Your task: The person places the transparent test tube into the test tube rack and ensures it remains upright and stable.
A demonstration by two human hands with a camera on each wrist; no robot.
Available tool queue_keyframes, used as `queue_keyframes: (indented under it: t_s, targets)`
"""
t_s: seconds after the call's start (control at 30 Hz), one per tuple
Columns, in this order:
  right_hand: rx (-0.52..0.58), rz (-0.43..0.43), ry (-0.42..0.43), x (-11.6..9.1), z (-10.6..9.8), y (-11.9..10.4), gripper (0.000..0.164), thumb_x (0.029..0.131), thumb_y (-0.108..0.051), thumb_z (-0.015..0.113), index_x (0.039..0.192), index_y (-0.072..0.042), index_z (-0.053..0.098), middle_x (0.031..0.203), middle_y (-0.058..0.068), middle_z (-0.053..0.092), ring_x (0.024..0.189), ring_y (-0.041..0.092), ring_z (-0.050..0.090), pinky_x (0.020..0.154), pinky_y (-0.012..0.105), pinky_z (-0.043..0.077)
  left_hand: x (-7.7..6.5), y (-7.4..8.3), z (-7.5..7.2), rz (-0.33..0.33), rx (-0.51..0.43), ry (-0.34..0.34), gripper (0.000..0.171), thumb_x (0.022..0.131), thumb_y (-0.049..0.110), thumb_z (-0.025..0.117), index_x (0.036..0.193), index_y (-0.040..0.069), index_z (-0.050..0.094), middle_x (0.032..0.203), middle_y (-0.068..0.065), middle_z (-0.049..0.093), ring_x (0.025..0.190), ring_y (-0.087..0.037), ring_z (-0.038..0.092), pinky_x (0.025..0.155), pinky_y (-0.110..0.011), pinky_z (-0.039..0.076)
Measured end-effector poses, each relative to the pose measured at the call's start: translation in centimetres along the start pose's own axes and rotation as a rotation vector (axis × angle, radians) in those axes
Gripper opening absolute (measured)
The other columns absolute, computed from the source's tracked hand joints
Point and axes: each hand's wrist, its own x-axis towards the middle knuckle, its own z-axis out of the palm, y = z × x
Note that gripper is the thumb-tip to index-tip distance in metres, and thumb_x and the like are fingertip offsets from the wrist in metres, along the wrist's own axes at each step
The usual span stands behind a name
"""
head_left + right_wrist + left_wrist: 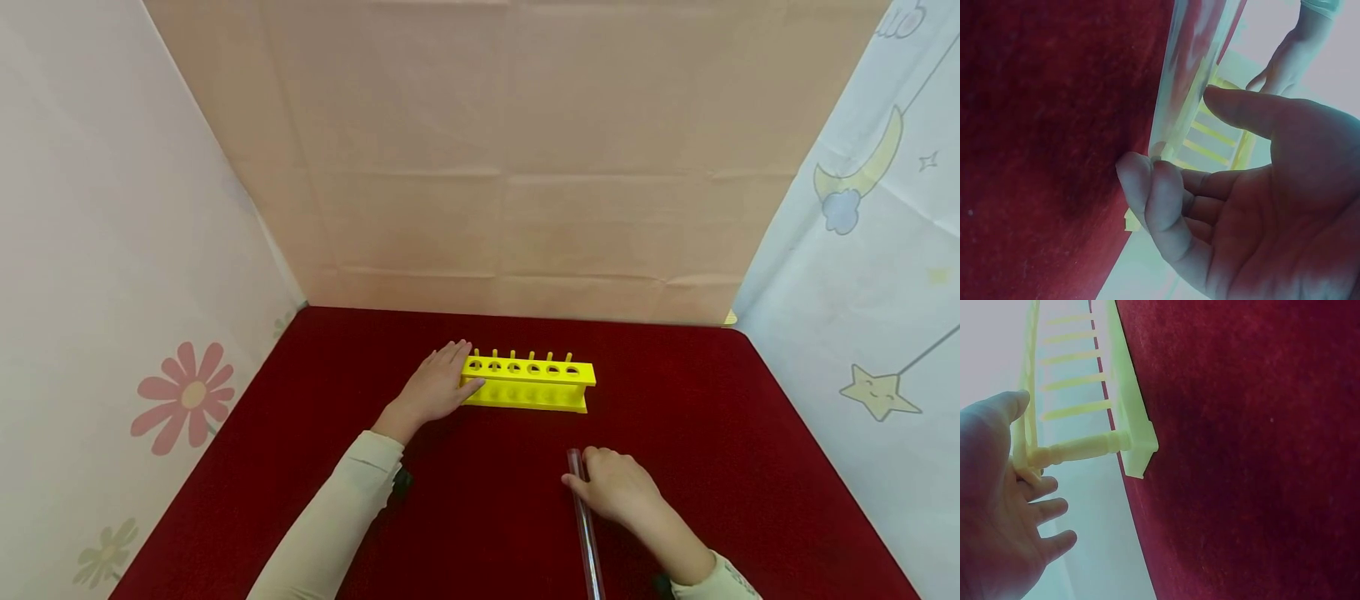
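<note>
A yellow test tube rack (542,377) stands upright near the middle of the table, with a row of round holes on top and pegs along its back. My left hand (437,385) holds its left end, thumb at the front and the other fingers towards the back. In the left wrist view the rack's end post (1082,449) shows beside the spread fingers. Nearer me, my right hand (621,485) grips a long clear test tube (588,542) by its far end. Its thumb (1235,106) lies along the tube's side, while curled fingertips meet the end.
Dark red cloth (712,450) covers the table. A beige paper sheet (495,167) hangs behind it. Patterned white sheets stand at the left (90,250) and right (847,292) sides. The tube's near part runs out of the head view at the bottom.
</note>
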Motion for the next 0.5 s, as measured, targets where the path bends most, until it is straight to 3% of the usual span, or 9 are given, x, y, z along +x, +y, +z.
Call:
queue_keyframes:
  t_s: [0.5]
  targets:
    - [-0.053, 0.029, 0.006, 0.87, 0.86, -0.6, 0.042, 0.087, -0.04, 0.078, 0.083, -0.005, 0.056, 0.066, 0.005, 0.052, 0.056, 0.02, 0.053, 0.049, 0.035, 0.045, 0.4, -0.08, 0.38, 0.008, 0.037, -0.006, 0.075, 0.104, 0.055, 0.045, 0.158, 0.005, 0.03, 0.162, -0.013, 0.034, 0.152, -0.029, 0.028, 0.124, -0.047, 0.024]
